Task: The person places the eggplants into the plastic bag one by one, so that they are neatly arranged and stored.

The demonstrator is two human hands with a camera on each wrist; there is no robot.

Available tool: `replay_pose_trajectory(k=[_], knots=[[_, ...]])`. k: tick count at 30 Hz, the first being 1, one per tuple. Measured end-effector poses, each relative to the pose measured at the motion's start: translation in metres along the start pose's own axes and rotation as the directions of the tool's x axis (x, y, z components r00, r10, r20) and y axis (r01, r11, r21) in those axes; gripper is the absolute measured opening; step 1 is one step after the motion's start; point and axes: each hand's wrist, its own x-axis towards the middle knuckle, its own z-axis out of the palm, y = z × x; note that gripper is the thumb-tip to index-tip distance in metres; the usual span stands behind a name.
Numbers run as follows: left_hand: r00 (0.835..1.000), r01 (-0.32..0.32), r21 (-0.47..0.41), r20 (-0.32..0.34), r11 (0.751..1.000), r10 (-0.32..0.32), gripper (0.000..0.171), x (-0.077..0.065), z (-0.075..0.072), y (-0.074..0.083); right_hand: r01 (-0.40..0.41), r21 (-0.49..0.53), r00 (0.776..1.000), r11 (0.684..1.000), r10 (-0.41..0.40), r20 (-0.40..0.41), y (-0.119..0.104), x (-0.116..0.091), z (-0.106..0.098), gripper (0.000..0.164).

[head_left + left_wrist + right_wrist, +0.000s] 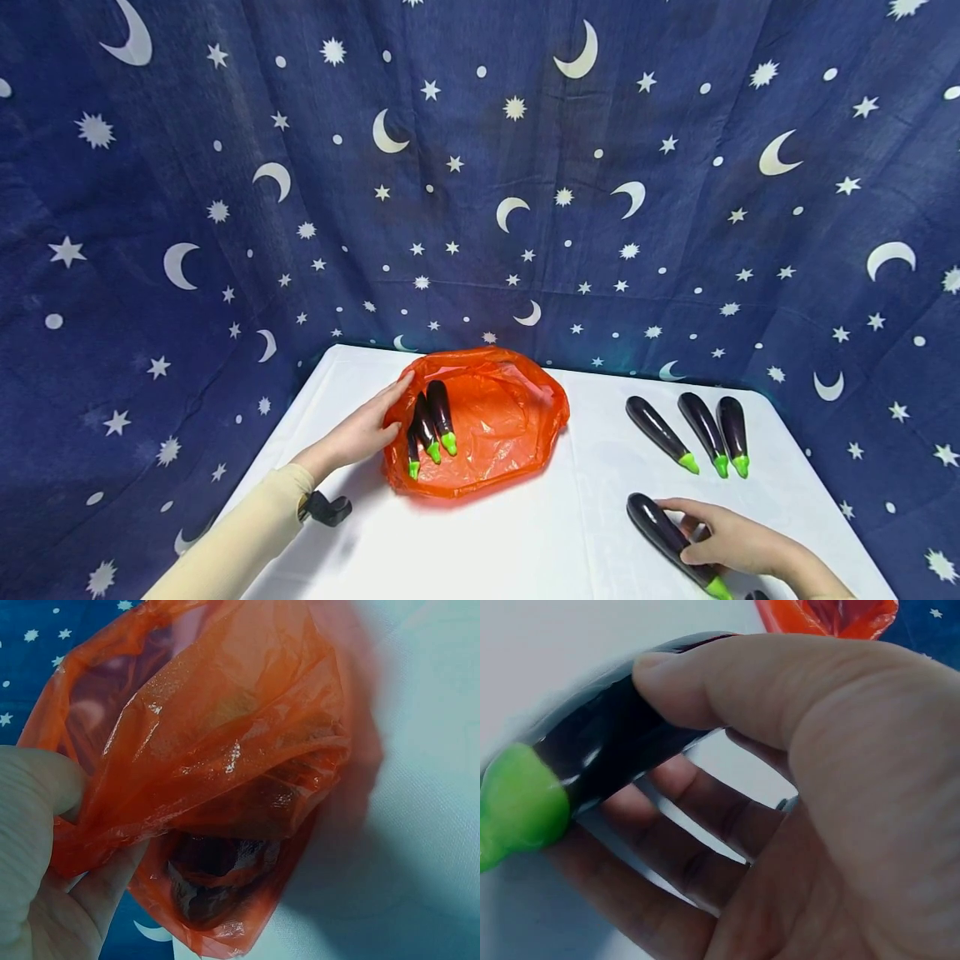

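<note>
My left hand (367, 427) is at the left rim of an open orange plastic bag (502, 417), pinching the film between thumb and fingers in the left wrist view. Inside the bag, along its left side, lie three dark eggplants with bright green stem ends, one of them this eggplant (440, 408). At the front right of the table my right hand (738, 537) grips another eggplant (660, 529). In the right wrist view the thumb lies over the glossy dark body, fingers underneath, and the green cap (525, 799) sticks out to the left.
Three more eggplants lie at the back right of the white table (510, 550), among them a middle eggplant (703, 429). Part of a further dark object (757, 595) shows below my right wrist. A blue curtain (480, 167) with moons and stars hangs behind.
</note>
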Motion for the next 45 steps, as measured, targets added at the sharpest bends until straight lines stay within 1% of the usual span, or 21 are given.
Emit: replay_pose_trajectory(k=[5, 9, 11, 15, 18, 24, 30, 40, 45], knots=[[1.0, -0.005, 0.001, -0.001, 1.0, 0.005, 0.087, 0.0, 0.0, 0.0, 0.069, -0.004, 0.997, 0.998, -0.069, -0.033, -0.008, 0.002, -0.004, 0.069], [1.0, 0.0, 0.0, -0.001, 1.0, 0.0, 0.088, 0.0, 0.0, 0.001, 0.133, 0.009, 0.99, 0.991, -0.132, -0.046, -0.018, 0.005, -0.008, 0.072], [1.0, 0.002, 0.0, 0.0, 1.0, -0.002, 0.088, -0.001, -0.001, 0.001, 0.169, 0.012, 0.984, 0.986, -0.168, -0.059, -0.024, 0.008, -0.009, 0.072], [1.0, -0.003, 0.004, -0.004, 1.0, 0.003, 0.088, -0.002, -0.001, 0.001, 0.246, -0.011, 0.965, 0.969, -0.246, -0.092, -0.039, 0.018, -0.009, 0.072], [1.0, -0.006, 0.006, -0.007, 1.0, 0.006, 0.088, -0.002, -0.002, 0.001, 0.279, -0.017, 0.955, 0.96, -0.279, -0.104, -0.054, 0.027, -0.009, 0.072], [1.0, -0.013, 0.007, -0.009, 1.0, 0.013, 0.087, -0.002, -0.001, 0.001, 0.304, 0.016, 0.949, 0.952, -0.301, -0.095, -0.085, 0.049, -0.005, 0.073], [1.0, -0.012, 0.006, -0.009, 1.0, 0.012, 0.087, -0.001, -0.002, 0.0, 0.323, 0.036, 0.945, 0.946, -0.32, -0.069, -0.111, 0.076, 0.003, 0.074], [1.0, -0.001, 0.005, -0.009, 1.0, 0.001, 0.087, -0.001, -0.003, 0.001, 0.325, 0.043, 0.945, 0.945, -0.323, -0.045, -0.149, 0.134, 0.024, 0.075], [1.0, 0.004, 0.01, 0.0, 1.0, -0.004, 0.086, -0.001, -0.004, 0.002, 0.306, 0.028, 0.951, 0.952, -0.304, -0.055, -0.165, 0.161, 0.036, 0.076]])
